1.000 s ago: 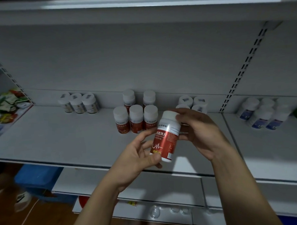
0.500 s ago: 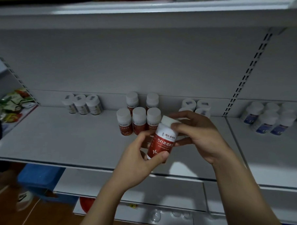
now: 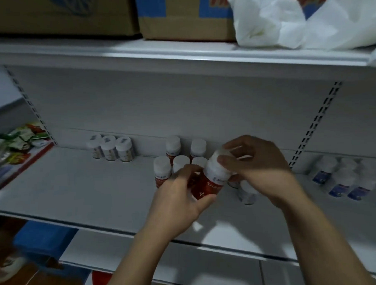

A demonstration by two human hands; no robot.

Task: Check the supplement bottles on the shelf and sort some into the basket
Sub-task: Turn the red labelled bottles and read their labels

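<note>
While both hands work near the middle of the frame, one red-labelled bottle (image 3: 208,184) is held in the air just in front of the shelf (image 3: 77,186). The left hand (image 3: 181,198) wraps fingers and thumb around the bottle's lower body. The right hand (image 3: 255,165) curls its fingers over the white cap.

A second ago the bottle stood nearly upright with its label facing the camera. Now it leans, cap tipped up and to the right, and the label is turned partly away. The view has also lifted, bringing cardboard boxes (image 3: 177,17) and a white plastic bag (image 3: 285,19) into sight on the top shelf.

This looks like checking still under way, with the bottle being turned to read another side; it has not been sorted yet.

Behind the hands stands a cluster of matching red bottles (image 3: 162,171). Three pale-labelled bottles (image 3: 109,148) sit left of centre, and blue-labelled bottles (image 3: 339,178) at right. A blue container (image 3: 42,241) at lower left may be the basket, though that is unclear.
</note>
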